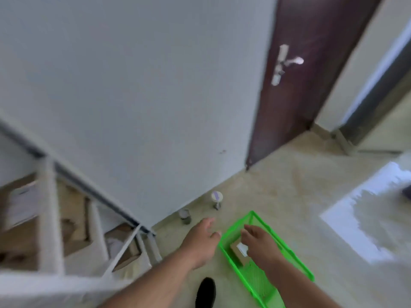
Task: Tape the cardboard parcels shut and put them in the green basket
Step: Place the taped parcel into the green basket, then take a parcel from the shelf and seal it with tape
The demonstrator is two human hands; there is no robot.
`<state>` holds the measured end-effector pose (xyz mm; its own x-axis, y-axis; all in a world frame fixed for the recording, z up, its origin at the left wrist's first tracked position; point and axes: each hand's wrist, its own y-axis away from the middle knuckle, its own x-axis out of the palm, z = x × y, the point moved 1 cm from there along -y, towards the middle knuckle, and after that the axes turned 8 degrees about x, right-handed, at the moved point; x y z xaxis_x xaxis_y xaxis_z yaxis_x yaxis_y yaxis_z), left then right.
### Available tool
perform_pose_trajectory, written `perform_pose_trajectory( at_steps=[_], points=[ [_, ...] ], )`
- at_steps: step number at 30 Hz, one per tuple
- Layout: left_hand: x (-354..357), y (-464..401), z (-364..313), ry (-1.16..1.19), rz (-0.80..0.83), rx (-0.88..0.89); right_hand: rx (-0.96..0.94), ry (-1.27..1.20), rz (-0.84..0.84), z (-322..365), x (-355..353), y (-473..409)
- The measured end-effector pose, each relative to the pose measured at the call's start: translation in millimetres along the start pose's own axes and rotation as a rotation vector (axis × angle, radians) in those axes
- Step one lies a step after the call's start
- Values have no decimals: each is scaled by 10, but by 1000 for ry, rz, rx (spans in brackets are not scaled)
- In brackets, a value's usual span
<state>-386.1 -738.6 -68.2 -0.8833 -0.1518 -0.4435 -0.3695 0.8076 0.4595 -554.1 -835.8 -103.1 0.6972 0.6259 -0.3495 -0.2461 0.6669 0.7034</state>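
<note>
A green mesh basket (298, 261) stands on the floor at the lower middle. Inside it lies a small cardboard parcel (239, 254) with a white label on top. My right hand (259, 242) hovers over the basket just above the parcel, fingers relaxed and holding nothing. My left hand (203, 237) is stretched out to the left of the basket's near-left rim, fingers straight and empty. The whole view is blurred by motion.
A white metal shelf (49, 221) with cardboard boxes stands at the left. Two small jars (216, 200) sit on the floor by the white wall. A dark door (295, 85) is at the back right. A dark shoe (205, 292) shows below.
</note>
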Motion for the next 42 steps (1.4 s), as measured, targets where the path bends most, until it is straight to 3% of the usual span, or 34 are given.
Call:
perform_pose_trajectory(
  at_steps=[9,16,23,28,37,42],
  points=[
    [-586,1973,1031,205,-535,-276,-297,360,434,374,1199,1249],
    [-915,3030,1853,421,-802,-452,-409,609,654,369,2172,2156],
    [-1497,3873,2759,593,-882,-450,-332,502,633,213,3522,2119],
    [-2213,4423,3333,650,-958,-398,-310,374,552,504,4160,2979],
    [-3341,4447,3283,500,-900,-213,-312,207,377,1217,4758,3158],
    [-3692,4090,3236,511,-856,-153,-309,154,414,1603,5032,3103]
  ],
)
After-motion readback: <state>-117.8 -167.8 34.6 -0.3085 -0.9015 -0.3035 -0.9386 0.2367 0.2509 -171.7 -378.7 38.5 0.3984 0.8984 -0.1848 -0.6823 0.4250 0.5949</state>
